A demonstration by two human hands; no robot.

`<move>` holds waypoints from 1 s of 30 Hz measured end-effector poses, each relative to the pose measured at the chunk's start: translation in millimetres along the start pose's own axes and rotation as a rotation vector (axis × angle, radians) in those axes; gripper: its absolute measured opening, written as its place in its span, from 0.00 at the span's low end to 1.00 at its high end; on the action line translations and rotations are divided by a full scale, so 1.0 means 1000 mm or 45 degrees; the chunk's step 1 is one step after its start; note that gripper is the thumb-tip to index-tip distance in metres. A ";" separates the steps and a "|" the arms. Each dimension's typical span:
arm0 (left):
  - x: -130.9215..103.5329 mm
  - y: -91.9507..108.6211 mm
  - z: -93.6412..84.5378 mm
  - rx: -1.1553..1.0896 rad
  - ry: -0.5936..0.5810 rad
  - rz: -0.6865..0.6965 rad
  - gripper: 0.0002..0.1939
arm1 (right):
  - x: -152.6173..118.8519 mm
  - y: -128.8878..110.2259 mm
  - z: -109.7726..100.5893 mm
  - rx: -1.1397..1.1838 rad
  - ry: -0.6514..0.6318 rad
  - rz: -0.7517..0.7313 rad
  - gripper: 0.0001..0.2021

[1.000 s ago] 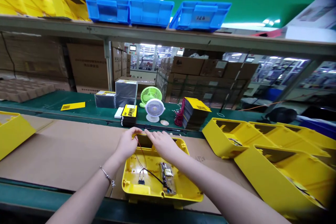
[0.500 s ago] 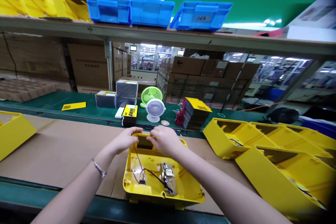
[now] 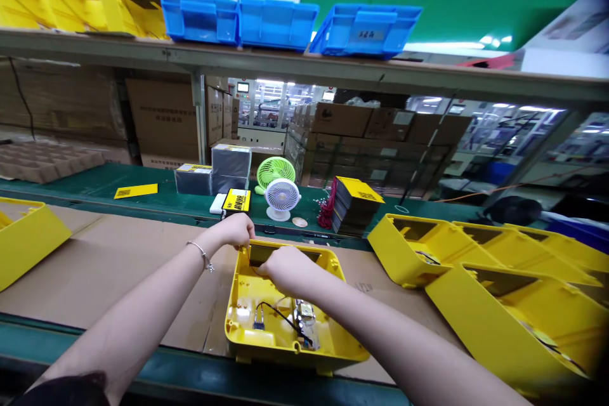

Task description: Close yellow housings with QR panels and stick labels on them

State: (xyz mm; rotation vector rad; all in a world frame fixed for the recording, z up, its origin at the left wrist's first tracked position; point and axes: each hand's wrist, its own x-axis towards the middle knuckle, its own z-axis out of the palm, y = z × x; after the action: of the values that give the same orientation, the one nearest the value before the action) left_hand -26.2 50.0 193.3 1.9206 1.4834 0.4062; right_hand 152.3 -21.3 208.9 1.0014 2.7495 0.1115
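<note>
A yellow plastic housing (image 3: 297, 363) lies open side up in front of me. Inside it are a circuit board (image 3: 306, 323), a small blue component (image 3: 259, 325) at the near left and a black cable (image 3: 280, 312) between them. My left hand (image 3: 239, 230) is closed at the housing's far left corner, its fingertips at the rim; what they pinch is too small to make out. Reaching inside near the far wall, my right hand (image 3: 288, 271) is closed with thumb and forefinger on a thin wire (image 3: 252, 270). The hand covers part of the wire.
More yellow housings (image 3: 514, 323) stand at the right, another (image 3: 31, 244) at the left. Behind are a white fan (image 3: 281, 196), a green fan (image 3: 276, 171), a stack of yellow-topped cards (image 3: 359, 206) and dark boxes (image 3: 231, 168). Blue bins (image 3: 278, 25) line the shelf above.
My left hand has risen to the far left corner and its fingers have drawn together. My right hand has moved lower into the housing. The thin wire no longer stretches down to the blue component's side.
</note>
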 end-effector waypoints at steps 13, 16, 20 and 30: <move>-0.025 0.008 0.014 -0.036 0.270 0.176 0.08 | -0.051 0.060 0.021 0.016 0.521 0.419 0.10; -0.044 0.025 0.005 -0.038 0.327 0.227 0.09 | -0.061 0.063 0.019 0.023 0.582 0.477 0.08; -0.072 0.044 -0.001 0.092 0.536 0.420 0.11 | -0.078 0.060 0.014 -0.074 0.849 0.445 0.13; -0.102 0.013 0.014 -0.142 0.030 0.435 0.24 | -0.095 0.046 0.029 0.361 0.728 0.130 0.11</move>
State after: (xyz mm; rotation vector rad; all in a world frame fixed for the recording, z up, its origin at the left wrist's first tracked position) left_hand -39.2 -51.9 207.0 2.0864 1.1194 0.6523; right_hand 259.0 -47.3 203.6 1.3627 3.2952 0.0243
